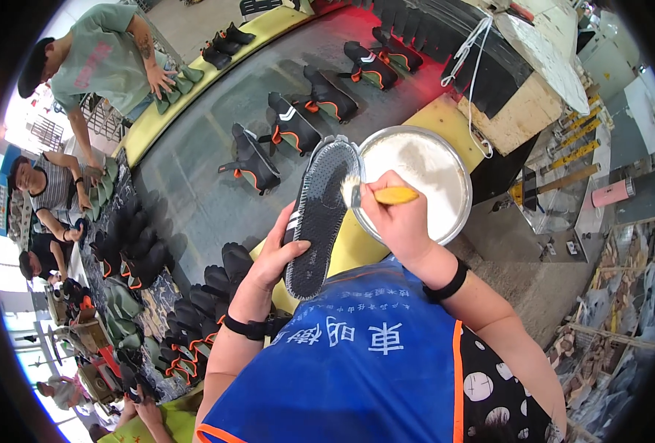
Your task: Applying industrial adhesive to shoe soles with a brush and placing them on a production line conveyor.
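A pink cylinder [612, 193] is lying on the cluttered bench at the right, beside yellow-and-black strips [580, 140]; a pale board [523, 111] is leaning above the round metal bowl [456, 173] of white paste. The left hand [272, 255] is gripping a dark grey shoe sole [318, 214] from beneath, tilting it tread-up, its toe touching the bowl's rim. The right hand [400, 221] is closing around a yellow-handled brush [383, 196], whose bristles are pressing on the sole's upper edge, just left of the knuckles. Black shoes with orange trim [290, 124] are riding the grey conveyor [194, 184] beyond.
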